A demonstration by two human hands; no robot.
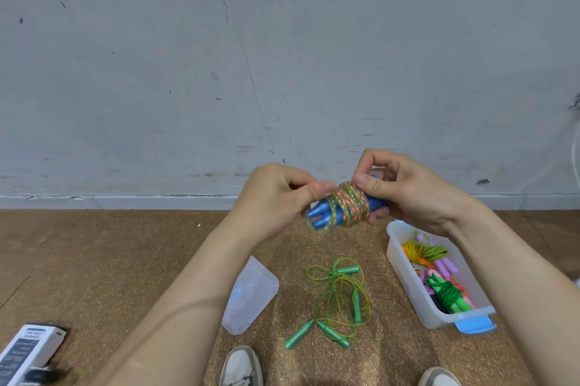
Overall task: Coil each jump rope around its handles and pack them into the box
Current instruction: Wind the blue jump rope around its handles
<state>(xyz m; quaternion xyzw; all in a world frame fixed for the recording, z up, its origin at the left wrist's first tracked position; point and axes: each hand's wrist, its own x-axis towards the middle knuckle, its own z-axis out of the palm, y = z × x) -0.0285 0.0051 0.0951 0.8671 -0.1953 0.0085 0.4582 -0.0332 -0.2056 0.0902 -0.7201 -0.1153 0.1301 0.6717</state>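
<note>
Left hand (276, 197): thumb and curled fingers pinching the tapered end of the blue handles (323, 216), just beside the coil.
Right hand (408, 191): fingers curled round the opposite end, thumb pressed onto the windings.
Between both hands, in the air above the floor: blue-handled jump rope (350, 208), speckled yellow-pink cord wound tight round the two handles laid side by side; one slack loop at the left-hand end.
Below, on the brown cork-like floor (110, 260): tangle of green jump ropes (339, 301), uncoiled, four green handles visible.
Right of the tangle: translucent plastic box (405, 272), open, blue latch (475, 324) at the near end. Inside: yellow-orange coiled bundle (423, 252) at the far end, green coiled bundle (447, 294) nearer.
Left of the tangle: translucent lid (251, 294), on the floor.
Lower left corner: printed carton (28, 351), blurred.
Bottom edge: two pale shoes (241, 367).
</note>
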